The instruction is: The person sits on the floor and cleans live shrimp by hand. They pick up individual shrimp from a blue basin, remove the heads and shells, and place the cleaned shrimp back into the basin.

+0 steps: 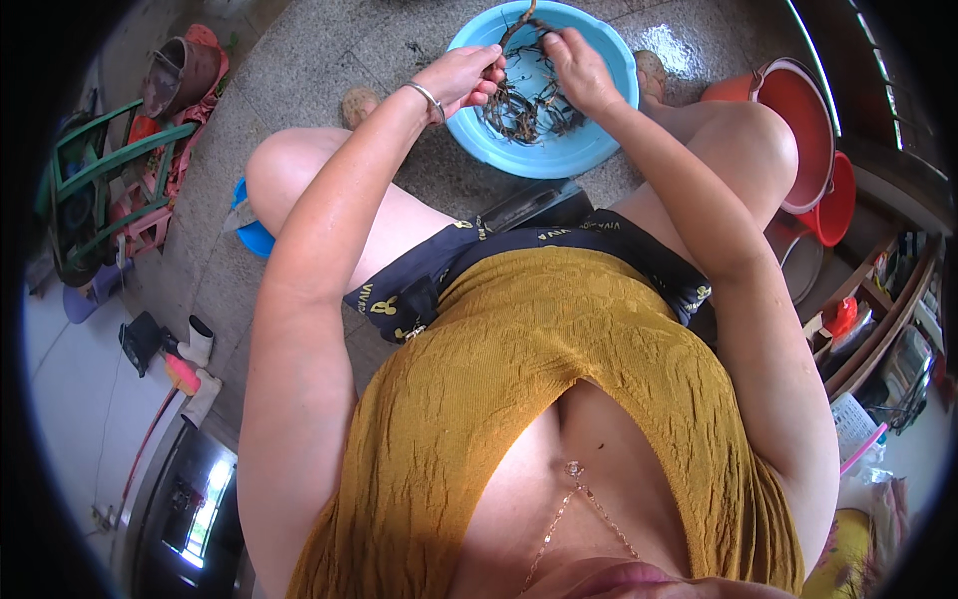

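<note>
A light blue plastic basin (pixel 539 166) stands on the floor before me, between my feet. Above it my two hands hold a brown, branching root (pixel 516 27). My left hand (pixel 465 78), with a silver bracelet at the wrist, pinches the root's lower left end. The thumb and fingers of my right hand (pixel 580 71) grip its right branch. Dark, thin root pieces (pixel 524 120) lie in a loose heap in the basin below. Whether the basin holds water is hard to tell.
Red buckets (pixel 797 127) stand beside my right knee. A dark box-like object (pixel 539 204) sits between my thighs and the basin. A blue plastic object (pixel 256 238) is by my left leg. Further left are a green frame (pixel 123 157), a brown pot (pixel 174 77) and white boots (pixel 198 341).
</note>
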{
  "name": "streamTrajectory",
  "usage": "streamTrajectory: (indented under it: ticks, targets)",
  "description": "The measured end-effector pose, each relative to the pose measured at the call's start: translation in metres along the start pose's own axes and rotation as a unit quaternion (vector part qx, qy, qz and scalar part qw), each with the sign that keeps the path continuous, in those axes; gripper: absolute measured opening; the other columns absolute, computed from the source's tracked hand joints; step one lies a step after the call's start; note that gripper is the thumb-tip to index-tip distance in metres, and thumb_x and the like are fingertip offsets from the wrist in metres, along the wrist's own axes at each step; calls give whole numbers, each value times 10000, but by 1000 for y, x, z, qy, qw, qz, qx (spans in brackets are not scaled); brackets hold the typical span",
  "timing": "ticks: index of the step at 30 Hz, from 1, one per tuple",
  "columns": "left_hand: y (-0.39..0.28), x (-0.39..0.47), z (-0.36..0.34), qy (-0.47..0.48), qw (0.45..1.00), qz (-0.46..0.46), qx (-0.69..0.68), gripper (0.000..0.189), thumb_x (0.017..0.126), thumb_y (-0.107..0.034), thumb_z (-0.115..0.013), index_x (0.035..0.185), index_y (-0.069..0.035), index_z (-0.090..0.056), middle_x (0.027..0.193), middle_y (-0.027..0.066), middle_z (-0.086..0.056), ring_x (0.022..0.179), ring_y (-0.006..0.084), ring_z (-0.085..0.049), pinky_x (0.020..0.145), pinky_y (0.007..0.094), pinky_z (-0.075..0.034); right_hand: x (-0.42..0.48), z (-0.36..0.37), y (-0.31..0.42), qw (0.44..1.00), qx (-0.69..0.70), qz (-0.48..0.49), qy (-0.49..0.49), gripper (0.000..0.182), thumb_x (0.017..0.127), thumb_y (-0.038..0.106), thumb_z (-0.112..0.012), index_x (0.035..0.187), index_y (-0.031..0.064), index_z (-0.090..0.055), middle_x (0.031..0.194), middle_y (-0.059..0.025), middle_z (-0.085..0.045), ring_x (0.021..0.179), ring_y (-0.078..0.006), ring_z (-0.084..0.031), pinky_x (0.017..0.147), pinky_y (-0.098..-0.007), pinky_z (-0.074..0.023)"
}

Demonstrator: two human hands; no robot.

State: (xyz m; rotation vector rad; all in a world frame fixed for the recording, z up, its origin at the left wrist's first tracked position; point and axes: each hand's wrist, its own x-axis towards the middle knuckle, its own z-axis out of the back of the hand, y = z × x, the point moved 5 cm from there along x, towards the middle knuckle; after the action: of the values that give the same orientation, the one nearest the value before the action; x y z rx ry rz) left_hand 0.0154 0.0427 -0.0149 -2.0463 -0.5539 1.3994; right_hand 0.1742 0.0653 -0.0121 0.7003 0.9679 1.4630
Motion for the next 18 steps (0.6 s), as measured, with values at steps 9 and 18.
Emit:
streamTrajectory:
  ticks: [9, 18]
  targets:
    - [-1, 5, -3, 36, 999, -5, -13, 142, 901, -193, -373, 899, -63, -428, 660, -28, -408, 491, 15, -307, 382, 139, -252, -10, -13, 10, 997, -46, 55, 34, 268, 877, 302, -436, 944, 44, -464, 810, -204, -550, 787, -353, -541, 688, -380, -417]
    - [-4, 14, 2, -93, 945, -149, 275, 249, 900, -259, -342, 923, -55, -483, 651, -32, -421, 499, 46, -355, 404, 184, -313, 6, -6, -7, 994, -99, 4, 49, 321, 869, 336, -424, 918, 23, -468, 851, -241, -565, 840, -405, -528, 707, -444, -416]
